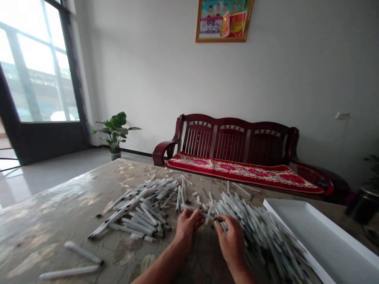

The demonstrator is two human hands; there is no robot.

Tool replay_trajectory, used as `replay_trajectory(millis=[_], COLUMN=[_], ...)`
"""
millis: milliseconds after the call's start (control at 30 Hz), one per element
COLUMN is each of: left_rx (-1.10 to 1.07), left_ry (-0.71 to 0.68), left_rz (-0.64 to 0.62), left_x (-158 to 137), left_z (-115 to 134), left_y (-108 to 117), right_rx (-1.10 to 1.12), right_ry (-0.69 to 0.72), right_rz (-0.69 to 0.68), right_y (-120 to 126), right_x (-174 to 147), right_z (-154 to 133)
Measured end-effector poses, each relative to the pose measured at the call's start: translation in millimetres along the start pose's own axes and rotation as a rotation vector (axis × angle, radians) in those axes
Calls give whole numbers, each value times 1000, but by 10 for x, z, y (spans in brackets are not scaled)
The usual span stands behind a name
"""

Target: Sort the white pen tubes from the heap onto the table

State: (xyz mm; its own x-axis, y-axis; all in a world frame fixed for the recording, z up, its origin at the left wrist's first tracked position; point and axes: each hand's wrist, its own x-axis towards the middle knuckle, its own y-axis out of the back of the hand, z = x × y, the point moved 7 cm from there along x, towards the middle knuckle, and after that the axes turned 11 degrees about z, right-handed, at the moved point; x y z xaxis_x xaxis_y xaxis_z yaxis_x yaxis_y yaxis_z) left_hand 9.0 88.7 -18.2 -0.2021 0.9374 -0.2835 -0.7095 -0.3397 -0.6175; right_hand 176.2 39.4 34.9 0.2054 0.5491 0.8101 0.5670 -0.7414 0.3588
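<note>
My left hand [187, 228] is closed around a translucent white pen [204, 215], which points to the right. At the pen's right end my right hand [232, 238] is closed in a pinch. Something small and dark shows at its fingertips, too small to name. To the left lies a heap of white pens [142, 215], several with black ends. Beside my right hand spreads a larger pile of translucent pens [260, 225]. Short white pieces [199, 199] lie scattered between the two heaps.
The patterned table [32, 232] carries two loose pens [84, 252] at the near left. A shallow white box [319, 232] stands at the right edge. Behind the table are a dark red wooden bench [231, 138] with a red cover and a potted plant [115, 130].
</note>
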Motion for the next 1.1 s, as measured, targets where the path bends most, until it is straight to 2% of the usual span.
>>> replay_trajectory(millis=[233, 500, 933, 1100], left_rx=[-8, 1, 1, 22], left_ry=[4, 10, 0, -6], left_rz=[3, 24, 12, 15], left_x=[5, 2, -4, -12], left_z=[-10, 1, 10, 13], left_y=[1, 6, -2, 1], right_rx=[-49, -19, -25, -70], right_ry=[6, -9, -15, 15], right_rz=[-35, 3, -17, -41], right_y=[-48, 0, -21, -41], right_x=[-11, 10, -5, 2], right_z=[49, 6, 28, 0])
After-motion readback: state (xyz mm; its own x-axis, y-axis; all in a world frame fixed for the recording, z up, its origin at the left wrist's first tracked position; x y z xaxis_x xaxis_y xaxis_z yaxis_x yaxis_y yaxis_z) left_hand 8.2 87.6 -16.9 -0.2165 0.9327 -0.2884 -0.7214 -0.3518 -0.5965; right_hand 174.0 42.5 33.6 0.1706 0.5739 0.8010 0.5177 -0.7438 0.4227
